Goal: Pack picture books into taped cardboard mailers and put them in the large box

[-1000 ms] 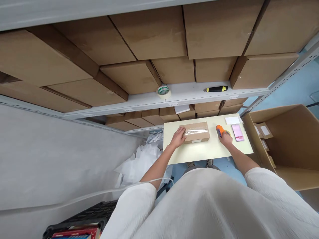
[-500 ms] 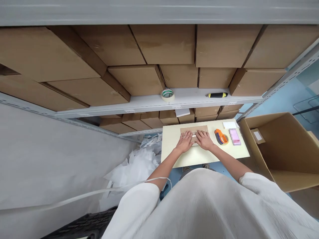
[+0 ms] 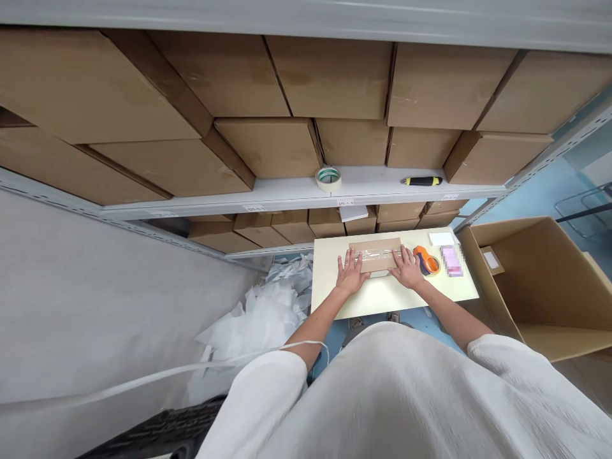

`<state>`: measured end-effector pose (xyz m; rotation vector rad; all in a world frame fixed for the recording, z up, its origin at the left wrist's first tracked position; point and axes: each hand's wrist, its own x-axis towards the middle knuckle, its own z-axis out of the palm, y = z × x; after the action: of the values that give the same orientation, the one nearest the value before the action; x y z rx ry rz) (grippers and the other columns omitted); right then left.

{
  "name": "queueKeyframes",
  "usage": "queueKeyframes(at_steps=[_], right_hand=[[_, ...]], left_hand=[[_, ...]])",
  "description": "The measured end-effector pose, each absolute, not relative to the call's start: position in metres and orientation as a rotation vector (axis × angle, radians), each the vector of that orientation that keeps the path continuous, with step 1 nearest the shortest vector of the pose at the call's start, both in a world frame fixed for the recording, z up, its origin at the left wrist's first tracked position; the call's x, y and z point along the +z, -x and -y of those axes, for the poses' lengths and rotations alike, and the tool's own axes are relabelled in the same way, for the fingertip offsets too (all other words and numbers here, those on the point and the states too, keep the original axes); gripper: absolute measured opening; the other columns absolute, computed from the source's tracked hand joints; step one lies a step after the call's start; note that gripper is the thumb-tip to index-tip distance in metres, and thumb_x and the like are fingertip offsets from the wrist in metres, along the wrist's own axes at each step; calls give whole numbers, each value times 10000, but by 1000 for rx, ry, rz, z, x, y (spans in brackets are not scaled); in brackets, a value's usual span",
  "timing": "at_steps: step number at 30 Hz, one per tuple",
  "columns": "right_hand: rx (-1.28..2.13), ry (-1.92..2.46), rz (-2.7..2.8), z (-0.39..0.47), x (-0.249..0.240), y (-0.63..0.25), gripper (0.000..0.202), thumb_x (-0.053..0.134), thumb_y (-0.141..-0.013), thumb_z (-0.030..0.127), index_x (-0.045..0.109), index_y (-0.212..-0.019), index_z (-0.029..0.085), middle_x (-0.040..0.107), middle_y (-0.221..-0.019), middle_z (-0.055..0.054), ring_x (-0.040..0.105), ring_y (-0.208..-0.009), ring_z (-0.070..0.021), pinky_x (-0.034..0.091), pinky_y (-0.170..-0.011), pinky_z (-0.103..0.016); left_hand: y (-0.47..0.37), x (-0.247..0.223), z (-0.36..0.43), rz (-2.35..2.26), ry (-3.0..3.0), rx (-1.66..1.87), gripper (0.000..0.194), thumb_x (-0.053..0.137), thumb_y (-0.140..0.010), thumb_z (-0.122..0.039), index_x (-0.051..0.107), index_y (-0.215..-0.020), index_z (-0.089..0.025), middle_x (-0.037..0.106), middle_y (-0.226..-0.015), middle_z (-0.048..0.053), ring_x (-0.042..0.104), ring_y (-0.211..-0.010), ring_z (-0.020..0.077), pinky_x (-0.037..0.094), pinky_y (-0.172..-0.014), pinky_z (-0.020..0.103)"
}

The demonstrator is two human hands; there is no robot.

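Note:
A small cardboard box [image 3: 375,261] lies on the pale tabletop [image 3: 387,300], with a strip of clear tape [image 3: 376,254] running along its top. My left hand [image 3: 350,274] rests at the box's left end, fingers stretched out and apart. At the opposite end my right hand [image 3: 406,269] touches the top and edge, its fingers also extended. Neither hand is wrapped round the box. Just right of my right hand sits an orange and blue tape dispenser [image 3: 425,260] with a roll in it.
Right of the dispenser lie a pink-purple packet [image 3: 451,261] and a white card [image 3: 440,239]. A large open carton [image 3: 549,280] stands at right. Shelves ahead hold cardboard boxes, a tape roll [image 3: 328,180] and a yellow-black cutter [image 3: 422,181]. White wrapping sheets [image 3: 272,315] are heaped at left.
My hands have slid apart from the middle of the box out to its two ends, uncovering the taped top. The view has shifted slightly.

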<state>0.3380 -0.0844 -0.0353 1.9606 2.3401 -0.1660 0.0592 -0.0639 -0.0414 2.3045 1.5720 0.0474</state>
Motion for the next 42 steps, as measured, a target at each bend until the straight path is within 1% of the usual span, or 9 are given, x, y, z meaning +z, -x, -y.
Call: queueKeyframes(at_steps=[5,9,12,18,24,29,34,38,42], right_hand=[[-209,-2013,-2338,88,-35,-334,808,391,-1073,652,281,-1751,227,151,-1829,-188,363,-1559,-416,290,-1240,-591],[-264,-2066,-2330,91,-30,-332,793,414,-1069,648,324,-1735,226,203,-1818,-185,357,-1560,-413,305,-1235,-579],[-295,-2161,-2306,94,-28,-341,734,383,-1086,616,383,-1706,223,264,-1797,-185,364,-1556,-404,320,-1229,-575],[-336,-2418,-2183,103,-28,-392,614,333,-1106,537,509,-1618,246,388,-1730,-180,432,-1499,-393,370,-1190,-600],[-452,-2505,-2001,110,-40,-464,567,322,-1113,518,595,-1539,262,472,-1674,-155,482,-1465,-373,424,-1170,-553],[-497,-2434,-1928,101,-54,-540,529,402,-1095,471,592,-1534,247,473,-1677,-160,474,-1478,-371,431,-1160,-540],[-551,-2300,-1952,67,-70,-611,552,463,-1053,413,560,-1564,227,464,-1684,-171,474,-1458,-384,422,-1161,-551],[-561,-2188,-2044,30,-86,-643,568,492,-1035,396,550,-1570,214,463,-1680,-188,456,-1466,-405,391,-1180,-576],[-585,-2113,-2098,0,-107,-656,563,498,-1035,384,542,-1562,191,416,-1710,-208,420,-1494,-417,357,-1199,-595]], left_hand=[[-52,-38,67,-1558,-2310,82,816,499,-1064,-522,259,-1750,-153,95,-1833,201,41,-1711,369,-4,-1346,668],[-56,-28,65,-1561,-2270,133,829,556,-1031,-552,329,-1725,-157,135,-1824,222,83,-1699,415,41,-1328,711],[-68,-18,59,-1508,-2289,206,749,532,-1044,-527,405,-1687,-164,195,-1815,216,137,-1689,418,73,-1330,702],[-113,-7,50,-1365,-2315,218,632,499,-1063,-439,453,-1653,-217,289,-1794,178,232,-1661,396,169,-1321,683],[-171,-8,44,-1241,-2378,206,561,483,-1068,-371,497,-1611,-228,351,-1764,174,271,-1647,362,192,-1320,658],[-240,-11,32,-1237,-2367,171,523,474,-1081,-381,528,-1584,-249,378,-1753,154,291,-1638,358,195,-1325,643],[-312,-20,22,-1281,-2299,99,501,479,-1074,-359,554,-1558,-254,389,-1751,139,286,-1644,362,180,-1326,662],[-358,-31,14,-1303,-2270,126,481,465,-1069,-337,589,-1526,-250,414,-1736,139,308,-1637,343,179,-1335,629],[-390,-44,6,-1360,-2189,113,485,470,-1062,-345,601,-1522,-265,439,-1723,127,324,-1627,349,193,-1335,620]])
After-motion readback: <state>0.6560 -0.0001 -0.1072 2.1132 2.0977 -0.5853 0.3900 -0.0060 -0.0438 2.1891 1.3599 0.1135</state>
